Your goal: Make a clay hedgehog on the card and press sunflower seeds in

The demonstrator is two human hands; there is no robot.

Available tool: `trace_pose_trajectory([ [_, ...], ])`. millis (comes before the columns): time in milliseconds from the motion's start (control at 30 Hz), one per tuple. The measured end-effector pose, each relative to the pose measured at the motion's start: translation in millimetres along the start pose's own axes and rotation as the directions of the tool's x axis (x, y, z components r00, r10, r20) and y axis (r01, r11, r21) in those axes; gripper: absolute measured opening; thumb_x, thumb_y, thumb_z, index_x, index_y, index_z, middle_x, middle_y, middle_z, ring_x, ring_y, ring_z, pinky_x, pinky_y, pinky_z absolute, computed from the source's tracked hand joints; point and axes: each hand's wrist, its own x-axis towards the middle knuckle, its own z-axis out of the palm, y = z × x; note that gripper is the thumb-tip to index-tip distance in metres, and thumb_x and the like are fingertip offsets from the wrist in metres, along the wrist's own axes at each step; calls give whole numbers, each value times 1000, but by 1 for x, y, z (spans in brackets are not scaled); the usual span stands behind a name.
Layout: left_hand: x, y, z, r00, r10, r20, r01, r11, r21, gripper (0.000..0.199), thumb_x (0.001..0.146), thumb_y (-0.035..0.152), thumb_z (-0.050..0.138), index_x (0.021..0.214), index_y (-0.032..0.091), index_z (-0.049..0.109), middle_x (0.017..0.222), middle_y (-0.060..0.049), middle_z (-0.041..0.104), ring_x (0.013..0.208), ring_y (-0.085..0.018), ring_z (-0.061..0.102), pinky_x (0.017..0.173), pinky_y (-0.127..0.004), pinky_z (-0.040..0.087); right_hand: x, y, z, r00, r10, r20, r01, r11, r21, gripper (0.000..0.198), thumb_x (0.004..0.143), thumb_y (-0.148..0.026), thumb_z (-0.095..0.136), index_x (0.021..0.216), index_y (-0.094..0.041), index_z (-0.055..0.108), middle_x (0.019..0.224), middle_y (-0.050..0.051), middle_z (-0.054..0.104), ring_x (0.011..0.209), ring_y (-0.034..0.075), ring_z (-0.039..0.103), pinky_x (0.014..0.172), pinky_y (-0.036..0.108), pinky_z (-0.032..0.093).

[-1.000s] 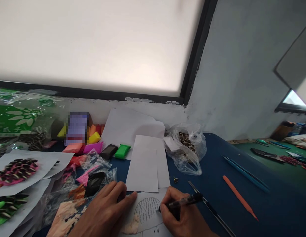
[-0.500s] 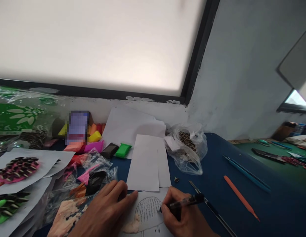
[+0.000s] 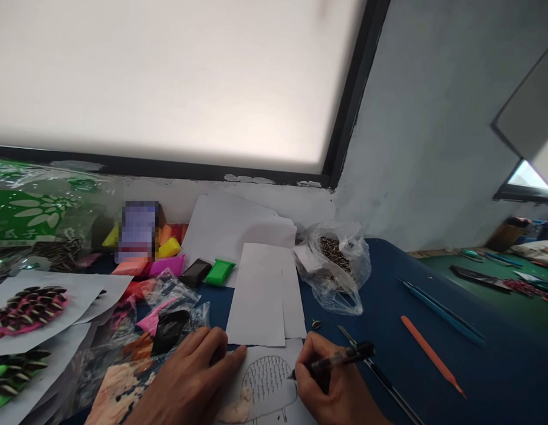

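Blue counter (image 3: 433, 283) under a big frosted window, grey wall on the right. Lots of clutter: white paper sheets (image 3: 260, 295), green clay block (image 3: 219, 271), black clay block (image 3: 194, 273), clear bag of seeds (image 3: 335, 265), orange stick (image 3: 430, 354), blue sticks (image 3: 442, 313), seed-and-clay pieces on paper at far left (image 3: 28, 307).

Progress, as far as visible: the drawing (image 3: 267, 381) sits at the bottom edge between both hands. The domed outline is closed and filled with rows of short strokes; a lump of pale clay (image 3: 238, 407) is already stuck on its lower left. Most of the shape has no clay or seeds yet, so I'd judge it early-stage. The lower part is cut off by the frame.

Left hand (image 3: 189, 383): flat, fingers loosely spread, pressing the sheet down beside the drawing. Holds nothing.

Right hand (image 3: 331, 389): closed around a black pen (image 3: 335, 359), tip on the outline's right edge.
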Motion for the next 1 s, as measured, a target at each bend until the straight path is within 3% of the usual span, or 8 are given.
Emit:
trace_pose_trajectory([
  [133, 1, -1, 0, 1000, 11, -7, -11, 1000, 10, 30, 96, 21, 52, 125, 27, 61, 98, -5, 61, 84, -21, 58, 72, -29, 48, -1, -4, 0, 1000, 2, -22, -2, 1000, -9, 15, 79, -24, 55, 70, -21, 43, 61, -5, 40, 56, 12, 41, 54, 24, 29],
  [600, 0, 0, -1, 1000, 8, -21, -8, 1000, 18, 29, 94, 21, 54, 121, 27, 63, 96, -4, 62, 82, -20, 58, 71, -27, 47, 3, 6, 0, 998, -7, 69, 9, 999, -35, 13, 80, -26, 55, 74, -21, 45, 63, -3, 47, 57, 13, 47, 54, 25, 30],
  [1000, 1, 0, -1, 999, 20, -31, -19, 999, 31, 29, 95, 21, 53, 122, 26, 62, 96, -4, 63, 82, -20, 58, 70, -26, 48, 1, 4, 0, 999, -10, 37, 11, 1000, -29, 14, 77, -23, 56, 72, -21, 44, 62, -4, 46, 56, 12, 45, 53, 24, 29],
])
